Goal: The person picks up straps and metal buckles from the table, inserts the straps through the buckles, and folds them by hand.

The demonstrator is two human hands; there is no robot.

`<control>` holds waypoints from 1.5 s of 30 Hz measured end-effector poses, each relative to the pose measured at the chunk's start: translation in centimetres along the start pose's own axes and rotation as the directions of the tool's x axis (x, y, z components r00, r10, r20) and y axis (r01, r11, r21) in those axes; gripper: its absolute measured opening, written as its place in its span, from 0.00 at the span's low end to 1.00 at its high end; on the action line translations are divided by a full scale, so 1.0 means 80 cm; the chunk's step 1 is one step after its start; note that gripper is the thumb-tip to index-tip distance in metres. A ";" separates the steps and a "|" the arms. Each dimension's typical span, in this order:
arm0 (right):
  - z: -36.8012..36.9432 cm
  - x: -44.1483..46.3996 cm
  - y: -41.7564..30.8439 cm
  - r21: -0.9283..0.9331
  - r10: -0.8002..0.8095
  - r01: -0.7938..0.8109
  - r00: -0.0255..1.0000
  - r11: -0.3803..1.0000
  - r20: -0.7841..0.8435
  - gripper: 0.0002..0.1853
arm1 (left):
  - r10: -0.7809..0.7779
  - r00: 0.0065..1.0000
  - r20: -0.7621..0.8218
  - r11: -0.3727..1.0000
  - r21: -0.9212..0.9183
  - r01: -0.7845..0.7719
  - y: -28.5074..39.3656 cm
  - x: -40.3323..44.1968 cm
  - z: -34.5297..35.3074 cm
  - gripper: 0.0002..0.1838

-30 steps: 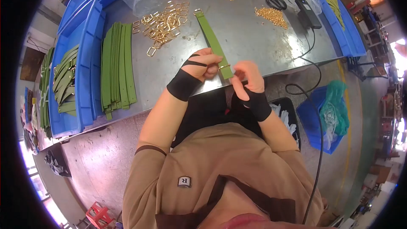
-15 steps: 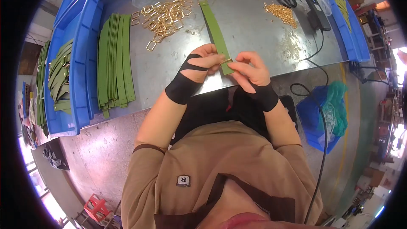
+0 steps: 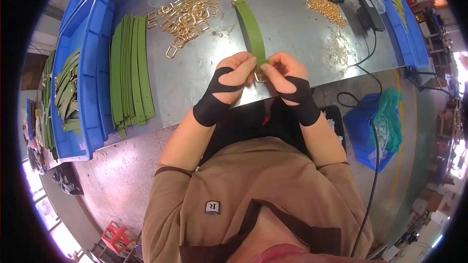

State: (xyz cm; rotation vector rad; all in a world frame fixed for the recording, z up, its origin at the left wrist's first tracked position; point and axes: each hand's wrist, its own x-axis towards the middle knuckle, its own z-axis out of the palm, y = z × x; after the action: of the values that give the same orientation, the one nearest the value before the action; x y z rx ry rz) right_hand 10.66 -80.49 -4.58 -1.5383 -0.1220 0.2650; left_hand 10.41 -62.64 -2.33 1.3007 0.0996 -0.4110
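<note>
Pinched between thumb and fingers of both hands, the lower end of the green strap (image 3: 253,27) sits narrowly gripped: your left hand (image 3: 233,74) has its left edge, your right hand (image 3: 288,74) its right. A gold rectangular ring (image 3: 260,80) hangs at that end, just below your fingertips. Gripping both edges probably keeps the end square and the ring from slipping; how the layers lie under your thumbs, you cannot tell from here. The strap's far end points away from you over the metal table (image 3: 312,48).

Left of the strap lie a heap of gold rings (image 3: 186,23) and, farther left, green strips (image 3: 129,68) laid side by side, likely for easy picking. Small gold pieces (image 3: 325,11) are heaped to its right. Your shirt badge (image 3: 212,208), nearer you than the strap, shows an inverted letter, apparently R.
</note>
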 end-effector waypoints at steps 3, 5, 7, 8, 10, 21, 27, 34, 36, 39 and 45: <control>0.005 0.001 -0.014 0.070 0.051 -0.050 0.999 0.996 -0.003 0.02 | 0.019 0.999 -0.051 0.995 0.103 -0.014 0.006 -0.003 0.004 0.11; 0.009 0.004 -0.013 0.176 0.068 -0.065 0.998 0.982 -0.009 0.03 | 0.022 0.999 -0.022 0.993 0.119 -0.019 -0.005 0.005 -0.009 0.12; 0.013 0.004 -0.016 0.280 0.078 -0.070 0.997 0.957 -0.016 0.04 | 0.015 0.997 -0.070 0.997 0.078 -0.010 0.000 0.002 0.000 0.12; 0.012 0.003 -0.020 0.257 0.112 -0.110 0.994 0.960 0.009 0.06 | 0.055 0.995 -0.086 0.998 0.045 -0.051 -0.004 0.004 0.000 0.12; 0.010 0.001 -0.017 0.240 0.150 -0.152 0.988 0.959 0.026 0.07 | 0.085 0.992 -0.096 0.996 0.016 -0.084 -0.005 0.002 0.007 0.12; 0.006 0.005 -0.005 0.108 0.035 -0.034 0.999 0.994 -0.004 0.06 | 0.072 0.992 -0.100 0.943 0.332 -0.035 0.006 -0.001 -0.003 0.14; -0.003 0.010 -0.013 0.168 0.087 -0.095 0.995 0.981 0.058 0.05 | 0.001 0.995 -0.101 0.999 0.048 0.004 -0.001 0.011 -0.005 0.11; -0.012 0.016 -0.007 0.210 0.125 -0.143 0.987 0.967 0.098 0.05 | 0.018 0.997 -0.078 1.000 0.009 -0.017 0.003 0.023 -0.005 0.09; -0.013 0.017 -0.006 0.263 0.098 -0.120 0.991 0.957 0.095 0.05 | -0.003 0.999 -0.054 1.000 0.015 0.004 0.004 0.027 -0.006 0.09; -0.014 0.019 -0.002 0.284 0.094 -0.119 0.991 0.952 0.100 0.05 | 0.018 0.997 -0.072 1.000 0.020 -0.017 0.004 0.029 -0.002 0.09; -0.034 0.033 -0.022 0.111 0.167 -0.192 0.966 0.975 0.198 0.10 | -0.001 0.991 -0.132 0.996 0.084 0.012 0.004 0.033 -0.004 0.07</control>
State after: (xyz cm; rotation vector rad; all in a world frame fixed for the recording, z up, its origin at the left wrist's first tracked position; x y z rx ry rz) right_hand 14.06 -82.48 -3.17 -1.3949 -0.1109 0.5531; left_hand 12.99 -62.86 -2.92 1.4108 0.1995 -0.3371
